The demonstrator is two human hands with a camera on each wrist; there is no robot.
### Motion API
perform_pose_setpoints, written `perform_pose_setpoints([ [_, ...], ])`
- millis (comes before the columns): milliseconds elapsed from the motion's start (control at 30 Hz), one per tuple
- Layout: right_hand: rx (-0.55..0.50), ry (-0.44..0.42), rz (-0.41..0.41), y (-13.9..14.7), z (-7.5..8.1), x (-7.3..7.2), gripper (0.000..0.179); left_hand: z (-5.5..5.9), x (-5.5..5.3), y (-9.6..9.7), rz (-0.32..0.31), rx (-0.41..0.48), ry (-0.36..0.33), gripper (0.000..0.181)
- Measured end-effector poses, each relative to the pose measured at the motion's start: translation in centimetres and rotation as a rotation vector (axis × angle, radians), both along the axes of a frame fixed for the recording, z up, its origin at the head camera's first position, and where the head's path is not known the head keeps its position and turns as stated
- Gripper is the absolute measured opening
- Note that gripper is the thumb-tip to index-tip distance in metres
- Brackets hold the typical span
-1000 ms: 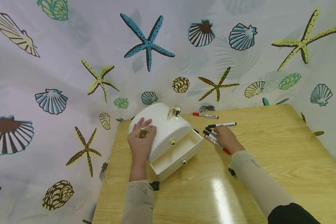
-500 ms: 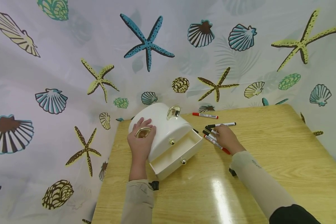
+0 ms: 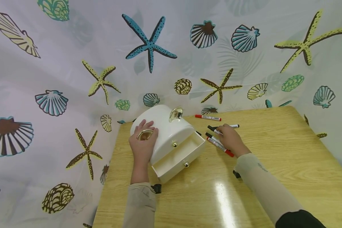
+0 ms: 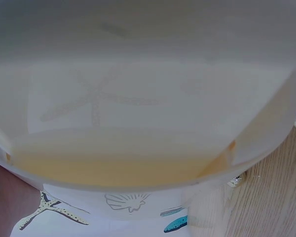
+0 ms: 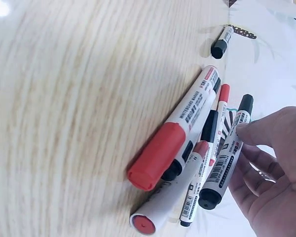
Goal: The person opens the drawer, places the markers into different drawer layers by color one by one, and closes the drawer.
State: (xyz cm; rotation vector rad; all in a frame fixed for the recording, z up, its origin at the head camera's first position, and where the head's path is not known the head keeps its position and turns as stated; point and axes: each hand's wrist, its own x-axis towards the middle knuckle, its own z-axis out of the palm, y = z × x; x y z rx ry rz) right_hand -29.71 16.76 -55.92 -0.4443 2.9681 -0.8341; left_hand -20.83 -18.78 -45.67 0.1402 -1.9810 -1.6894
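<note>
My left hand (image 3: 142,147) rests spread over the curved top of a white storage box (image 3: 161,117), around one gold oval handle (image 3: 145,135). The box's lower drawer (image 3: 171,172) is pulled out, its inside bare. To the right, my right hand (image 3: 231,141) pinches a black-capped whiteboard marker (image 5: 226,163) between thumb and fingers. In the right wrist view it is held tilted, above other markers. A red-capped marker (image 5: 172,133) lies beside them on the table. The left wrist view is filled by the white box's glossy side (image 4: 138,98).
A red-capped marker (image 3: 208,117) lies near the back edge of the wooden table (image 3: 273,152). Another black-capped marker (image 3: 234,126) lies partly behind my right hand. A shell-patterned cloth (image 3: 159,82) hangs behind and at the sides.
The marker in my right hand has shifted slightly, its black end lifting up and to the left, away from the markers below. My left hand and the box stay put.
</note>
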Motion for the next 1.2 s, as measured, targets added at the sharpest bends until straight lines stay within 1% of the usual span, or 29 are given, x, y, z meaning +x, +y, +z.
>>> perform_pose_setpoints([
  [233,0.001,0.009,-0.004,-0.1,0.1,0.0,0.028,-0.3,-0.2,-0.2,-0.009,-0.012,0.018,0.016],
  [367,-0.003,0.015,0.000,-0.1,0.3,0.0,0.027,-0.3,-0.4,-0.3,-0.015,-0.004,0.016,0.018],
  [633,-0.011,0.029,0.008,-0.3,0.4,0.2,0.027,-0.3,-0.2,-0.4,-0.009,-0.007,0.022,0.017],
  [700,-0.013,0.039,0.014,-0.3,0.2,0.2,0.026,-0.2,-0.2,-0.4,-0.008,-0.006,0.021,0.017],
  [967,-0.009,0.014,0.010,-0.5,-0.6,0.3,0.025,-0.3,-0.1,-0.4,-0.012,-0.006,0.016,0.016],
  [1200,0.003,0.040,0.023,-0.6,-1.0,0.7,0.024,-0.3,-0.1,-0.3,-0.014,0.005,0.008,0.017],
])
